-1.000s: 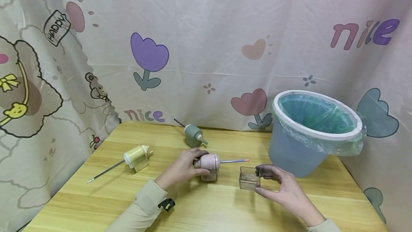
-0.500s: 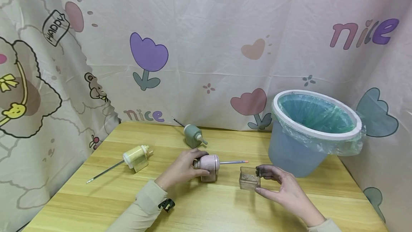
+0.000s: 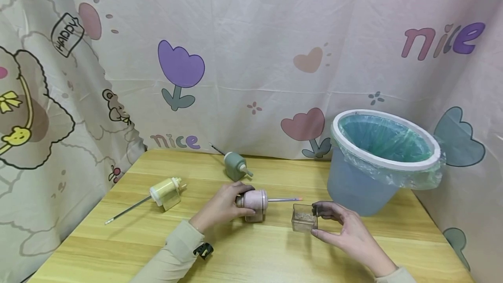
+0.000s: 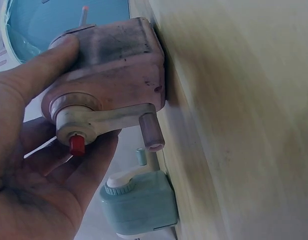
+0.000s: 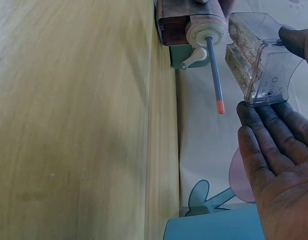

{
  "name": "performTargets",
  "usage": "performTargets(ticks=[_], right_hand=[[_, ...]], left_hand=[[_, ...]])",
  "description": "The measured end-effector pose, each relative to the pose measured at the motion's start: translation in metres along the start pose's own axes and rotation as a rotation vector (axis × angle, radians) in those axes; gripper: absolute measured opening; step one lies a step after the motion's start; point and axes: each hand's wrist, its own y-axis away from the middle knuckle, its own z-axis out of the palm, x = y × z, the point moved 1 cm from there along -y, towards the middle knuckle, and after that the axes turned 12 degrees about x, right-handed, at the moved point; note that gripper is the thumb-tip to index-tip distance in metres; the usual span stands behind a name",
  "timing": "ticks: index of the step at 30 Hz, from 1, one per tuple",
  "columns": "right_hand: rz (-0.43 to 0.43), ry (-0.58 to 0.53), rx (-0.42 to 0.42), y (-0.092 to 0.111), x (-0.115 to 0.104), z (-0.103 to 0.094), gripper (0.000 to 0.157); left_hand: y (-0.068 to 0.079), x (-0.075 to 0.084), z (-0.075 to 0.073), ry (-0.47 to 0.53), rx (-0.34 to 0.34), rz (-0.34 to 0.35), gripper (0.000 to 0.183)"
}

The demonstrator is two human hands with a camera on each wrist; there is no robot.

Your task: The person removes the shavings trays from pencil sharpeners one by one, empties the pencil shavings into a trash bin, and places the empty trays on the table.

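My left hand [image 3: 220,206] grips a pink crank pencil sharpener [image 3: 255,204] from its left side. A pencil [image 3: 284,199] with an orange end sticks out of its front, pointing right. In the left wrist view the crank [image 4: 119,117] and a red tip [image 4: 77,145] at its hub face the camera. The right wrist view shows the open drawer slot [image 5: 172,26] under the sharpener's body. My right hand [image 3: 346,226] pinches a clear shavings drawer [image 3: 304,218] between thumb and fingers. Shavings [image 5: 243,57] lie inside it, and the fingertips look dark with smudges.
A bin [image 3: 361,187] with a green liner stands at the right. At the back is a green sharpener [image 3: 235,166] with a pencil in it. A yellow sharpener [image 3: 167,192] with a long pencil lies left. The printed curtain [image 3: 251,56] hangs behind the table [image 3: 251,252].
The pink sharpener and its pencil have dipped very slightly. Both hands keep their hold on the sharpener and the drawer, almost still.
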Motion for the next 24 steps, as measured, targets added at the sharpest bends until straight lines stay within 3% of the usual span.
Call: performTargets(ticks=[12, 16, 21, 24], right_hand=[[0.025, -0.001, 0.007, 0.001, -0.003, -0.005, 0.056], [0.019, -0.003, 0.007, 0.001, -0.004, -0.007, 0.055], [0.000, -0.005, 0.010, 0.001, -0.007, -0.010, 0.055], [-0.010, -0.004, 0.017, 0.002, -0.008, -0.013, 0.054]], left_hand=[[-0.002, 0.006, -0.001, 0.001, -0.012, -0.049, 0.068], [-0.005, 0.009, -0.002, -0.026, -0.037, -0.035, 0.070], [-0.018, 0.019, -0.012, -0.036, -0.044, -0.015, 0.073], [-0.030, 0.030, -0.019, -0.040, -0.022, 0.007, 0.064]])
